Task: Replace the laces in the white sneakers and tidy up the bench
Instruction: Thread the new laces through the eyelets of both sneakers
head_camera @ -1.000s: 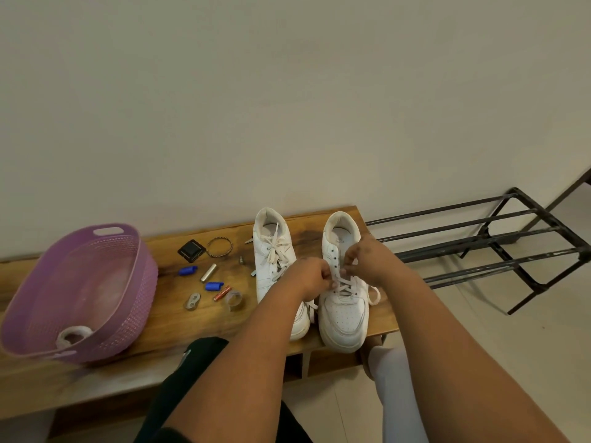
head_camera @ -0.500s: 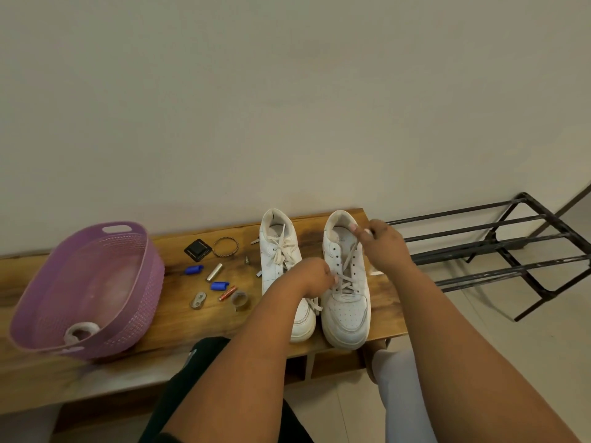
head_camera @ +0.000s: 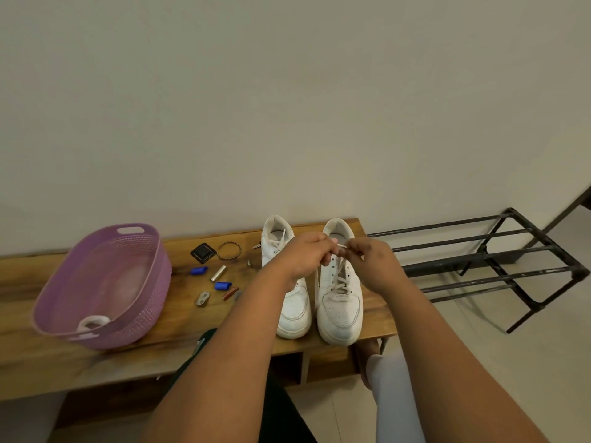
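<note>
Change: since the earlier frames the left hand [head_camera: 305,255] has risen from the middle of the right sneaker [head_camera: 340,282] to meet the right hand [head_camera: 372,262] above the sneaker's collar — the two now sit almost touching.
Left hand: fingers curled, pinching the lace [head_camera: 339,270] near its upper end.
Right hand: fingers curled, pinching the lace end just beside the left hand.
Lace: runs up taut from the upper eyelets of the right sneaker to both hands; lower rows already crossed.
Sneakers: upright, side by side at the right end of the bench [head_camera: 179,318], toes at the front edge, heels toward the back edge; the left sneaker [head_camera: 287,302] is partly covered by the left forearm, its lace loose at the top.
Basket: purple basket [head_camera: 105,282] at the left end of the bench, a white roll [head_camera: 92,321] inside at its front wall.
Small items: between basket and sneakers — a black square piece [head_camera: 203,252], a wire ring [head_camera: 229,250], two blue caps [head_camera: 199,270], a silver tube [head_camera: 218,273], a grey metal piece [head_camera: 202,298], a red battery [head_camera: 230,293].
Beyond the right end: black metal rack [head_camera: 499,260] on the floor.
</note>
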